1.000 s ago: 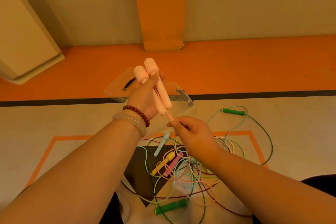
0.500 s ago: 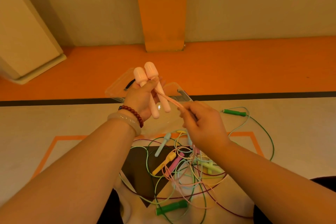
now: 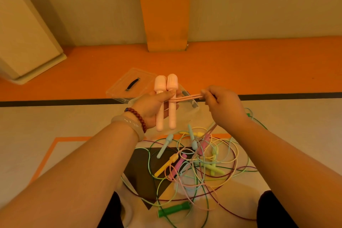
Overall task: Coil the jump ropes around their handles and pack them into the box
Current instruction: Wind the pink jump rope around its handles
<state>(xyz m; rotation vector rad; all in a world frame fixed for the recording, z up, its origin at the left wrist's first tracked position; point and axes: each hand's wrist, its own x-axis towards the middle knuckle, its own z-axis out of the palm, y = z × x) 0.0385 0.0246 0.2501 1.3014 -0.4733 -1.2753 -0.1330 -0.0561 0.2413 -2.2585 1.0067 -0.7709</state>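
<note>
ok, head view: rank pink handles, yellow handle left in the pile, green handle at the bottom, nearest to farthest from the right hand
1. pink handles, held in the left hand, level with the right hand.
2. yellow handle, on the floor, lower left.
3. green handle, floor, at the bottom of the pile.

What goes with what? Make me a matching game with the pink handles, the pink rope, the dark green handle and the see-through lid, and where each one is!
Things:
1. pale pink handles
2. dark green handle
3. clear lid
4. pink rope

Places:
a. lying on the floor, closest to the person
b. gripped side by side in the left hand
c. pinched and pulled out sideways by the right hand
d. flat on the floor beyond the hands

Pairs: 1-b, 2-a, 3-d, 4-c
</note>
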